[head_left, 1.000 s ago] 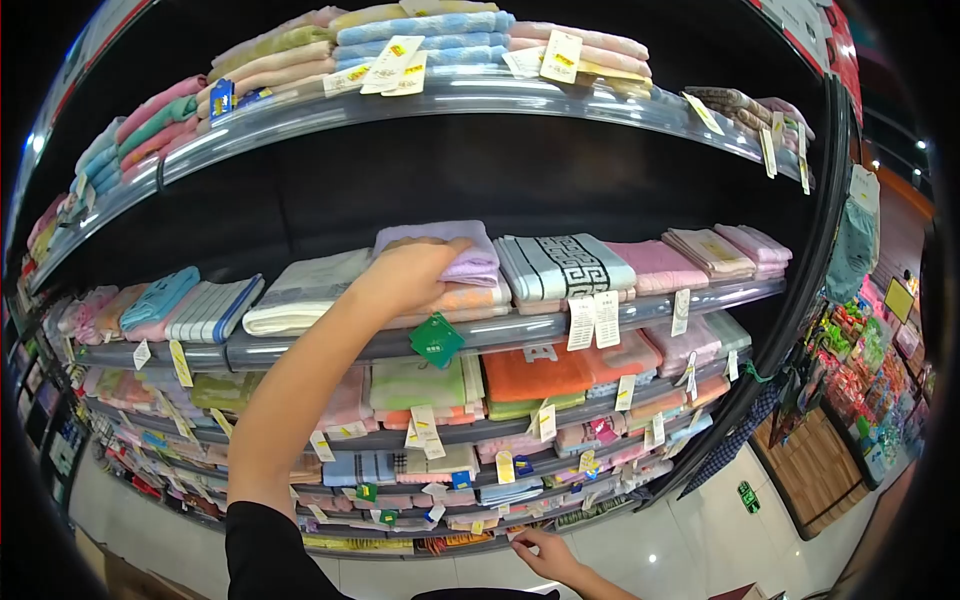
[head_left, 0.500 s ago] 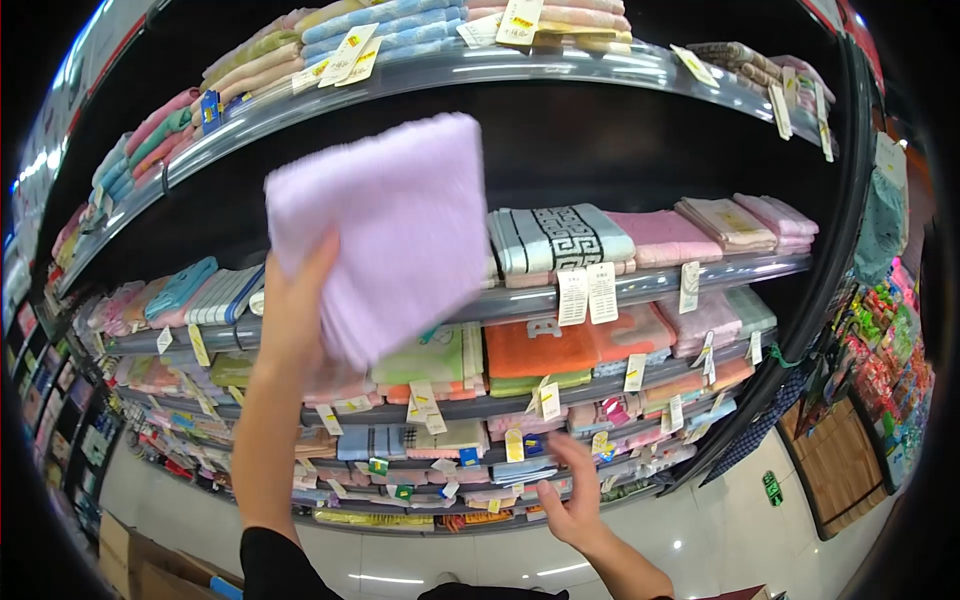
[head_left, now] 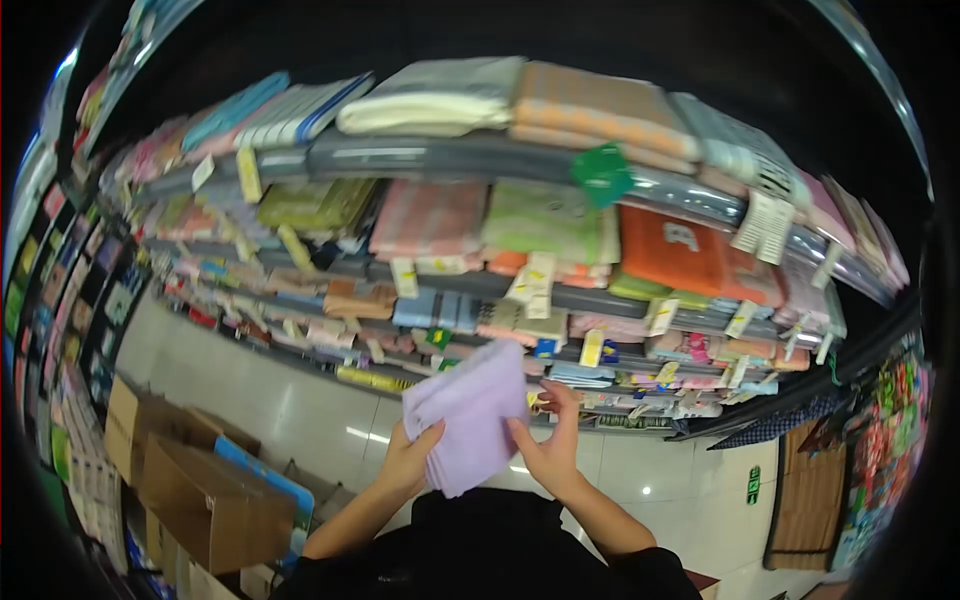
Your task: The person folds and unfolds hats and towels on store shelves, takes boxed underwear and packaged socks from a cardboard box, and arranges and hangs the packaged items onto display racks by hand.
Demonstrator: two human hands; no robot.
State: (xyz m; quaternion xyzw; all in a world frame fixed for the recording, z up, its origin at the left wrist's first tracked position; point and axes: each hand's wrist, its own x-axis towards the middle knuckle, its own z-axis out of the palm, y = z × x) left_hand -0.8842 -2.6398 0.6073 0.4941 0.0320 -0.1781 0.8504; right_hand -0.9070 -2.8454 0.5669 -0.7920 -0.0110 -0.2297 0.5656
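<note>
Just in front of the black top (head_left: 490,535), the left hand (head_left: 406,462) grips a folded lilac towel (head_left: 470,412) — the right hand (head_left: 553,455), fingers parted, thumbs its right edge. Beyond stand cloth-laden shelves (head_left: 400,158) — cardboard boxes (head_left: 210,500) at left.

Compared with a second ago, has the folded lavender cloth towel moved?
Yes: the folded lavender cloth towel, gripped by the left hand, has come from above the folded orange-checked towels, down and toward the person.
</note>
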